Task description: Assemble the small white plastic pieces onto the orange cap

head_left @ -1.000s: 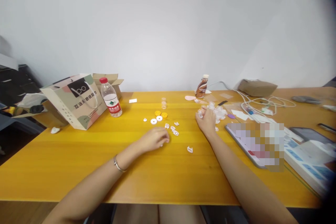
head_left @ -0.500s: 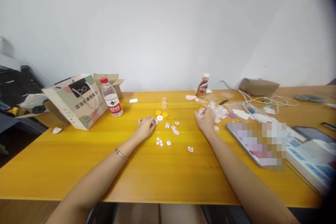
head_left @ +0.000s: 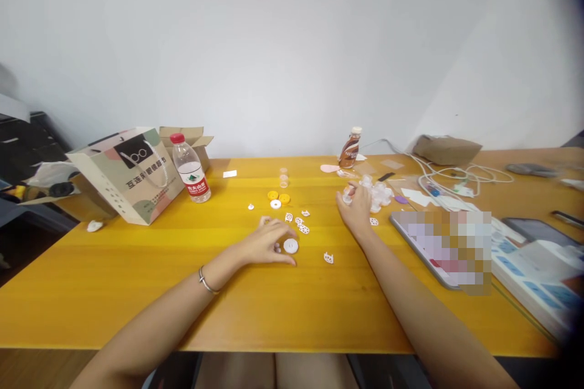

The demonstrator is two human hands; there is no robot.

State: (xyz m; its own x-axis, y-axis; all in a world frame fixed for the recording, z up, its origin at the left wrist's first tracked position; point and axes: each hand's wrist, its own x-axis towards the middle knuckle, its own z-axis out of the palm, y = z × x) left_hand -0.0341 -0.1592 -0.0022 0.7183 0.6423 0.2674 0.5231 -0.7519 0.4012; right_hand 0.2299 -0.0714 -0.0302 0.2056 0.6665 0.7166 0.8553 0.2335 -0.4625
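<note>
My left hand (head_left: 270, 242) hovers low over the table, thumb and index finger spread around a white disc (head_left: 291, 246); the fingertips appear apart from it. Beyond that hand are two yellow round pieces (head_left: 285, 199), a white ring (head_left: 275, 204) and a small white piece (head_left: 250, 206). Several white cut-out plates (head_left: 303, 229) are scattered to its right, one plate (head_left: 328, 258) nearer me. My right hand (head_left: 356, 206) has its fingers closed on a small clear plastic cup (head_left: 347, 197), partly hidden, beside a cluster of clear plastic cups (head_left: 381, 196).
At left stand a paper bag (head_left: 141, 176), a water bottle (head_left: 191, 173) and a cardboard box (head_left: 201, 143). A brown drink bottle (head_left: 350, 149) is at the back. On the right lie a tablet-like device (head_left: 410, 237), white cables (head_left: 438, 173) and a power strip (head_left: 524, 279).
My left hand has moved nearer me and right, its fingers parting. A larger white disc shows where a smaller one lay, and the hand now hides the tiny discs. My right hand stays put.
</note>
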